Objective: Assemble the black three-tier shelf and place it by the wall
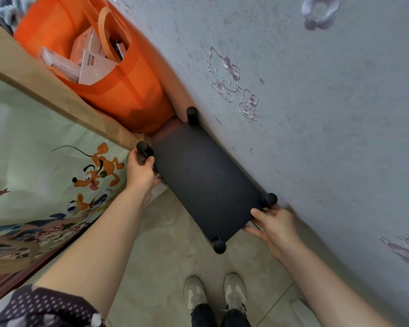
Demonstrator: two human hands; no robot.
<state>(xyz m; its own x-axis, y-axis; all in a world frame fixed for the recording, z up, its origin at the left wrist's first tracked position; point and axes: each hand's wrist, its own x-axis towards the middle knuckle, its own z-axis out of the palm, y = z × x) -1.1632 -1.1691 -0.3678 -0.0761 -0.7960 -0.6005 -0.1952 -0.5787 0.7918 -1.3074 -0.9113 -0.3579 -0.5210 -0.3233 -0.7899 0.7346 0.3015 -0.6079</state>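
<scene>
The black flat-topped shelf with round posts (203,182) is held right beside the grey-blue stickered wall (316,126). One corner is curled round by the left grip (141,172), and one end is pinched by the right grip (273,226) (fingers could be squashed if it is pushed closer).

The black shelf (203,182) stands with its long side close along the wall (316,114), leaving at most a sliver there. The orange bag (128,95) blocks its far end. The cartoon-print cloth (45,149) narrows the left corner to a slim gap. Bare floor (163,244) lies open along the near side, up to the shoes (194,293).
</scene>
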